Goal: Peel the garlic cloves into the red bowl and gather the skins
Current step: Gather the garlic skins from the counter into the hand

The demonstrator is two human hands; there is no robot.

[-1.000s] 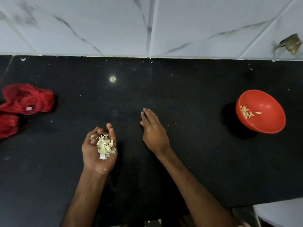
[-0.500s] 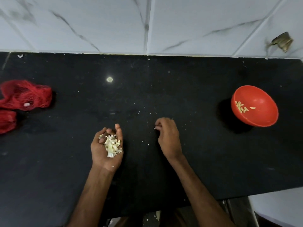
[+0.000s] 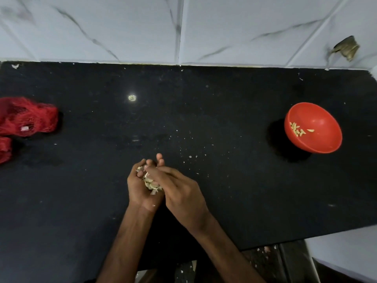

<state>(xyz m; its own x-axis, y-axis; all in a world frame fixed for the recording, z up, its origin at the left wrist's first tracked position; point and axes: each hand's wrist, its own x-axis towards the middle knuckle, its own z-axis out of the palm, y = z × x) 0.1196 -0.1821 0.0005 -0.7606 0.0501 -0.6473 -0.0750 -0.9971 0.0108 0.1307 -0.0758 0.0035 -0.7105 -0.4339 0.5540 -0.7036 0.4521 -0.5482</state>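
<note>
Head: left hand cups skins (bag tag unreadable).

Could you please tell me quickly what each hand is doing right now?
Left hand: cupped, holding the garlic skins.
Right hand: fingers lie on those skins; whether they pinch any cannot be told.

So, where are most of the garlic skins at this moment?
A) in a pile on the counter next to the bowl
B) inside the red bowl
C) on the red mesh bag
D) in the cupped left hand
D: the pale garlic skins sit in the cupped left hand, with the right hand laid over them; the red bowl holds only peeled cloves.
</note>
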